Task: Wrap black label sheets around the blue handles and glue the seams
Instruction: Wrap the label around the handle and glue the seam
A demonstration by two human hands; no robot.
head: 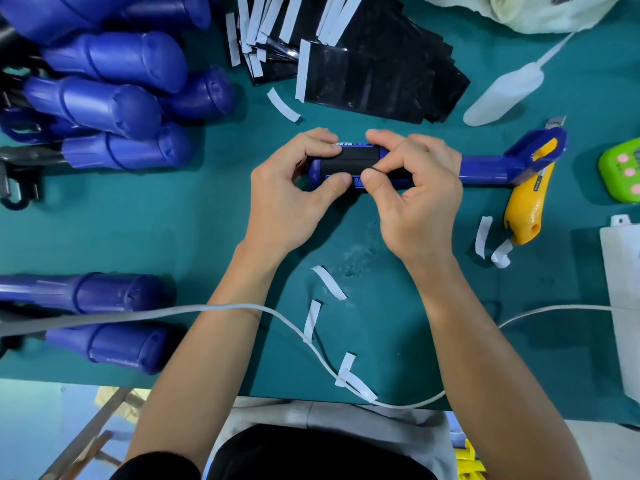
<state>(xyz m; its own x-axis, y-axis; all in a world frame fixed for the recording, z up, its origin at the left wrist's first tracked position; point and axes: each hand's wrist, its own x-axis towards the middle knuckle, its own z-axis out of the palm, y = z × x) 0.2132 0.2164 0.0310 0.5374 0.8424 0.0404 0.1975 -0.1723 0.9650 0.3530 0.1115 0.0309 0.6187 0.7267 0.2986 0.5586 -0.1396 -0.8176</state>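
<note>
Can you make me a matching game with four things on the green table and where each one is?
Things: 1 black plastic label sheet; 2 yellow plastic utility knife; 3 white plastic squeeze bottle; 4 white cable.
Places: A across the left forearm; B beside the spare sheet pile; C round the blue handle; D beside the green gadget.
Pairs: 1-C, 2-D, 3-B, 4-A.

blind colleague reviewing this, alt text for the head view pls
Left hand and right hand hold a black label sheet around a blue handle on a green mat. Spare sheets, white bottle and yellow knife lie beyond.
</note>
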